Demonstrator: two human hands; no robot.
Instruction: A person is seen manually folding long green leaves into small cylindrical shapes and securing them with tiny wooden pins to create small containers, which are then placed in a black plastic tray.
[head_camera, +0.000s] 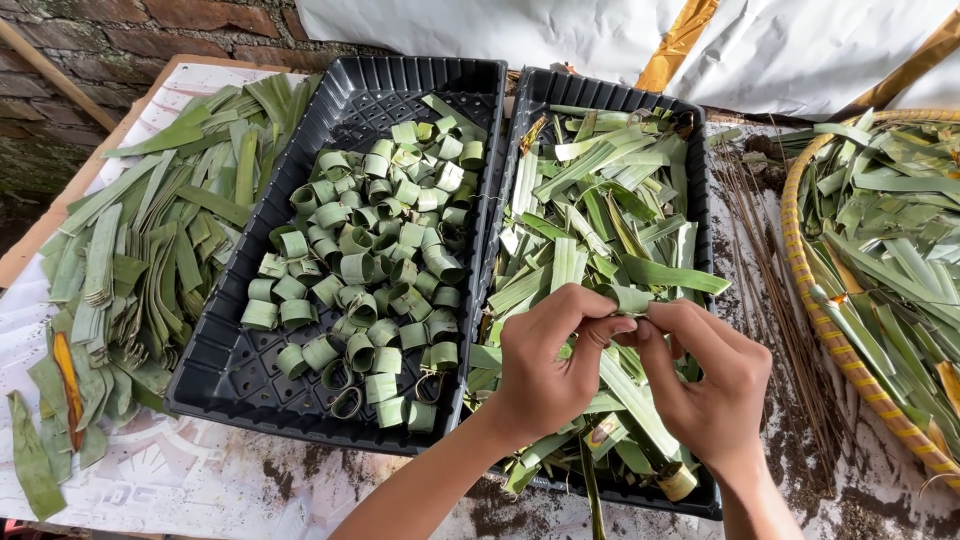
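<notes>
Left hand (545, 370): fingers curled, thumb and forefinger pinched on a green leaf strip (625, 297), which sits between both hands above the near half of the right tray. What the fingertips do to it is hidden; it may be half rolled.

Right hand (712, 385): fingertips meet the left hand's at the same strip, closed on it. Both forearms are cut off by the lower frame edge.

Right tray (700, 160): black plastic, lattice floor, filled with flat, ribbed, loose leaf strips lying crosswise. Its near edge is partly covered by the hands.

Left tray (330, 110): same make, touching the right tray along one side. Holds many leaf rings (375, 260), short bands curled into small cylinders, piled loosest at its near end.

Leaf pile (140, 260): long, glossy cut lengths, stacked at the bench's left edge; a few yellowed.

Woven basket (815, 300): round yellow rim, more leaves inside, at the bench's right edge and cut off by the frame.

Thin sticks (760, 240): brown, straight, scattered between right tray and basket.

Bench (240, 480): covered with white printed sheeting, soiled with dark crumbs.
</notes>
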